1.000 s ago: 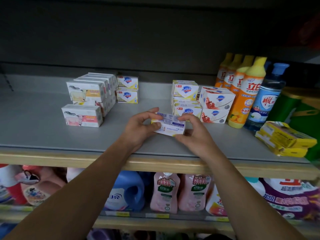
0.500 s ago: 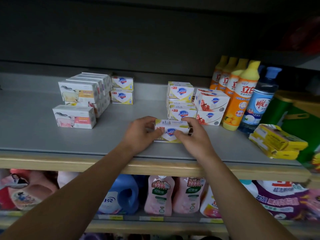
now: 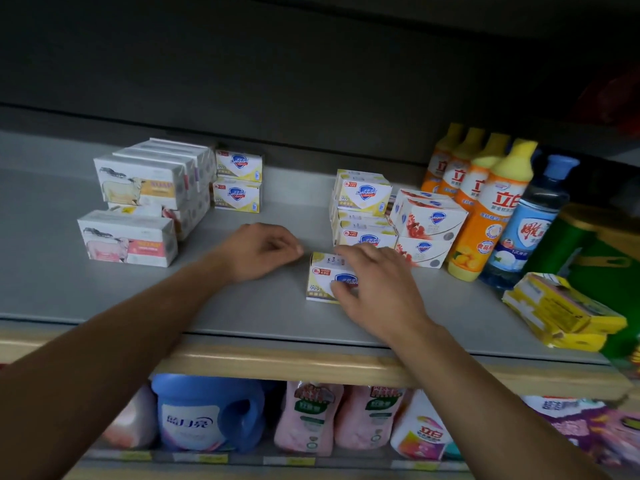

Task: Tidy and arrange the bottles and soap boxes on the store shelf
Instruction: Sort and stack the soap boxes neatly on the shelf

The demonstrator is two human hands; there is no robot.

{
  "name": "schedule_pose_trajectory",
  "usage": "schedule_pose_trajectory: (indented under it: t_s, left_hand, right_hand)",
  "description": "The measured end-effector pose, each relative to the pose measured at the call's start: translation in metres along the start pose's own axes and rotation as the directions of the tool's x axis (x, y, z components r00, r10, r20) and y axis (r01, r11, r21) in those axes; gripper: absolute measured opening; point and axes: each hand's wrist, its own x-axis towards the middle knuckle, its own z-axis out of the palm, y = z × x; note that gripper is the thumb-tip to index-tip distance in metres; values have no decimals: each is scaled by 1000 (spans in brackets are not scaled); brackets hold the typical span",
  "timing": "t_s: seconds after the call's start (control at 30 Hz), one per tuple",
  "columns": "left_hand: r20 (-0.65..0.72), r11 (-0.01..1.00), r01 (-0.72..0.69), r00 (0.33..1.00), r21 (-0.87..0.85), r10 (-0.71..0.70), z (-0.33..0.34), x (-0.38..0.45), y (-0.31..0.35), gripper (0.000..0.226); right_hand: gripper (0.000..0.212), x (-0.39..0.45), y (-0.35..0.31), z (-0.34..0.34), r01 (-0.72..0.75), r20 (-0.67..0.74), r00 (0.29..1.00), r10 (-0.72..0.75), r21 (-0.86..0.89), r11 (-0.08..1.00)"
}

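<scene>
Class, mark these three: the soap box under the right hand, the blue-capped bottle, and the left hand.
soap box [image 3: 320, 277], head view, front face left of the fingers
blue-capped bottle [image 3: 530, 233], head view, its label
left hand [image 3: 263, 249], head view, back of the hand

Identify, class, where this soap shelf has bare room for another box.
Free: grey shelf left of the sheep-print boxes; the aisle between the far Safeguard pair and the middle stack. Crowded: right side, bottles against boxes.

soap box [image 3: 323, 277] right half behind right hand [image 3: 375, 289], green container [image 3: 588, 251] cropped right
</scene>
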Motion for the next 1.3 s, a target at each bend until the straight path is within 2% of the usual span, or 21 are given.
schedule_pose_trajectory:
  t_s: [0.1,0.2,0.27,0.33,0.53,0.63,0.77,0.9,1.03,1.13,1.3]
  left_hand:
    - [-22,937,64,998,345,-60,4,12,-15,46]
    - [20,876,100,992,471,-123,15,18,-25,61]
    - [22,875,78,995,478,-101,18,20,-30,61]
    - [6,878,68,997,474,-81,18,20,-34,59]
    - [10,890,87,995,447,-102,19,21,-35,80]
    - [8,890,92,994,447,-107,19,22,-37,80]
    - [2,888,98,994,449,-110,19,22,-37,78]
    - [11,892,95,994,442,-112,19,22,-37,76]
    - [15,892,81,995,444,-97,19,23,-39,61]
    - [8,892,85,995,445,-99,19,22,-37,64]
    - [-8,887,88,995,453,-95,19,21,-36,56]
  right_hand:
    - [48,9,0,-3,3,117,993,1,-36,999]
    - [46,22,9,-13,-1,185,983,-3,22,1000]
    - [45,36,16,-21,-18,175,985,7,61,998]
    - [45,55,23,-29,-34,101,994,28,61,998]
    - [41,109,44,-34,-109,-77,991,107,-29,994]
    - [42,126,52,-23,-149,-68,987,144,-85,985]
    - [46,135,59,-4,-134,-5,991,137,-262,956]
    - [44,137,57,4,-124,-50,992,114,-290,949]
    - [44,137,56,3,-113,-29,994,109,-315,942]
    - [47,131,51,2,-102,-37,995,95,-357,929]
    - [36,94,33,13,-69,-215,976,34,-155,986]
